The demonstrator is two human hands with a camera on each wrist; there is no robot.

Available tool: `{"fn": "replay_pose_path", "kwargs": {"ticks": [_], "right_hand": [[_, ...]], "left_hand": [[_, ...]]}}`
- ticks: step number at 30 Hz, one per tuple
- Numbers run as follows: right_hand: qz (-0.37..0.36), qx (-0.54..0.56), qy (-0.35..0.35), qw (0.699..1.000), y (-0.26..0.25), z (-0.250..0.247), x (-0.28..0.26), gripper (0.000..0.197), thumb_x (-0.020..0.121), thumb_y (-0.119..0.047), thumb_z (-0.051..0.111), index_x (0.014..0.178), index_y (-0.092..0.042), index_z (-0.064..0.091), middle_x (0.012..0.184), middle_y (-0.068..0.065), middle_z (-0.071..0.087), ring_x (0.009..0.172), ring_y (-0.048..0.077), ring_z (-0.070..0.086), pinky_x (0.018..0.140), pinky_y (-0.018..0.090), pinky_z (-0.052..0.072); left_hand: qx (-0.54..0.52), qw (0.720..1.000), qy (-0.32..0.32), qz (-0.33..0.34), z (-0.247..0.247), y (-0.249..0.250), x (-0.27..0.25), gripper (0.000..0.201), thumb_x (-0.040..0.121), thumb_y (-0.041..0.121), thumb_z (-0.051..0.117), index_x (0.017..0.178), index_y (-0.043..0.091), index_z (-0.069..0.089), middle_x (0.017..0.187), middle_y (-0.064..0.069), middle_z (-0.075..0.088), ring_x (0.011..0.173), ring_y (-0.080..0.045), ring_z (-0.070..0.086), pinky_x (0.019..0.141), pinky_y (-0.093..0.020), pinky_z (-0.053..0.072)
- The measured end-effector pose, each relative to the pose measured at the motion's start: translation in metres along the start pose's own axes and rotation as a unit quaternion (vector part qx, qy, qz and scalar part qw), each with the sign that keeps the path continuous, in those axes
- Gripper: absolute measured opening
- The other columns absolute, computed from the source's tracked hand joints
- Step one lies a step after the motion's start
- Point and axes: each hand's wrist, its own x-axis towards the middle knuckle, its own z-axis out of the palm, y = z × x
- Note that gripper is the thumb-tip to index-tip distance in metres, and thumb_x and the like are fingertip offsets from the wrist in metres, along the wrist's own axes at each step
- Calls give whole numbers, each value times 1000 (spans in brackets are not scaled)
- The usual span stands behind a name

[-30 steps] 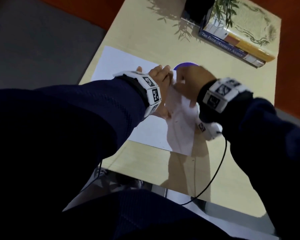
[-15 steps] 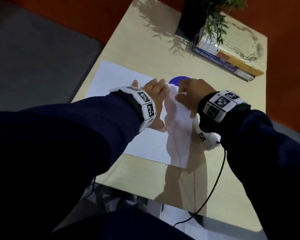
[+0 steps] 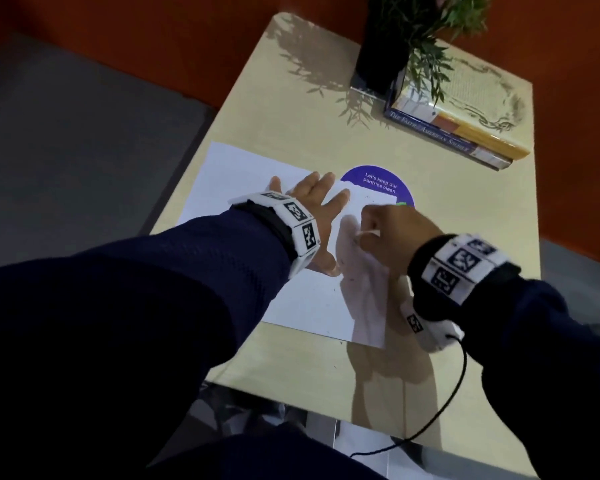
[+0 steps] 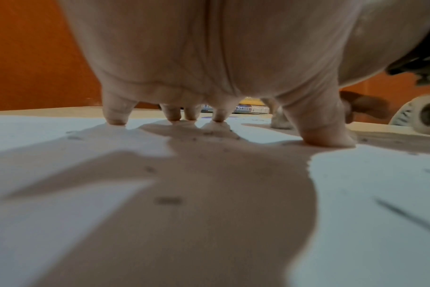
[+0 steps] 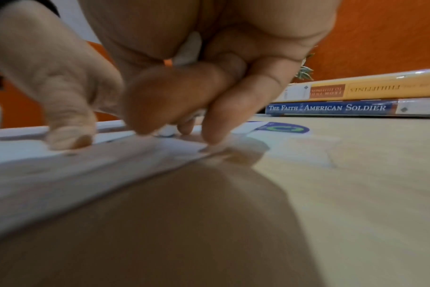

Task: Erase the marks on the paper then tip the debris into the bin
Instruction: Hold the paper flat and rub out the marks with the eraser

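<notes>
A white sheet of paper (image 3: 243,174) lies on the pale wooden table (image 3: 291,98). My left hand (image 3: 312,199) is spread flat on it, with the fingertips (image 4: 115,120) and thumb pressing down. My right hand (image 3: 378,233) sits just right of it, over the sheet's right part, and pinches a small white eraser (image 3: 368,233) whose lower end (image 5: 168,132) touches the paper. Dark crumbs of debris (image 4: 209,134) are scattered on the sheet around both hands. A thin dark pencil line (image 4: 405,215) shows near my left wrist. No bin is in view.
A round purple sticker (image 3: 378,183) lies partly under the sheet's far right corner. Two stacked books (image 3: 465,129) and a plant in a black pot (image 3: 381,57) stand at the table's far right. A black cable (image 3: 454,386) hangs from my right wrist over the near edge.
My left hand's fingers have gone from bunched to spread flat on the paper. My right hand has drawn back from the sheet's far corner towards me.
</notes>
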Motion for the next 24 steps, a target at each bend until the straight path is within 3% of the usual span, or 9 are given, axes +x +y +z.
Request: {"fn": "replay_pose_path", "kwargs": {"ticks": [4, 8, 13, 16, 18, 22, 24], "right_hand": [[20, 36, 22, 999, 3, -26, 23, 16, 89, -23, 50, 73, -21, 48, 75, 1, 62, 59, 24, 67, 61, 30, 47], [-15, -17, 8, 1000, 5, 2, -9, 13, 88, -28, 53, 76, -24, 49, 76, 2, 57, 80, 27, 61, 67, 30, 44], [-15, -8, 38, 999, 8, -14, 12, 18, 88, -31, 51, 71, -25, 48, 74, -2, 56, 79, 24, 58, 67, 31, 41], [-26, -34, 26, 999, 4, 4, -7, 29, 89, -38, 49, 64, -25, 41, 69, -2, 51, 75, 26, 54, 65, 30, 40], [-40, -43, 4, 998, 0, 8, -15, 28, 89, -38, 51, 65, -27, 40, 67, -4, 46, 74, 25, 51, 65, 29, 36], [-20, -25, 22, 999, -4, -11, 1, 24, 91, -34, 48, 69, -25, 44, 71, -5, 53, 69, 23, 62, 64, 28, 41], [-33, -35, 28, 998, -6, -2, -8, 21, 91, -34, 48, 73, -24, 45, 75, -2, 54, 72, 24, 56, 65, 28, 38]], "left_hand": [[5, 1000, 12, 3, -10, 3, 6, 120, 63, 73, 63, 149, 34, -10, 156, 5, -22, 143, -17, -18, 108, -64, 1], [11, 1000, 11, 6, -9, 4, 7, 121, 62, 73, 64, 149, 33, -10, 157, 4, -21, 144, -17, -17, 108, -64, 1], [18, 1000, 18, 3, -12, 5, 6, 120, 63, 76, 61, 149, 32, -10, 157, 3, -21, 144, -18, -16, 108, -65, 4], [16, 1000, 20, 2, -8, 4, 6, 121, 61, 76, 61, 149, 33, -9, 158, 3, -18, 144, -18, -14, 108, -65, 4], [21, 1000, 22, 0, -8, 3, 7, 121, 60, 77, 60, 149, 33, -9, 158, 2, -17, 144, -18, -13, 107, -65, 5], [27, 999, 17, 1, -14, 8, 5, 122, 61, 77, 62, 150, 30, -7, 158, 1, -16, 145, -21, -11, 107, -66, 9], [23, 999, 23, 0, -13, 8, 4, 118, 64, 73, 61, 150, 31, -6, 158, 0, -15, 145, -21, -10, 107, -65, 8]]}}
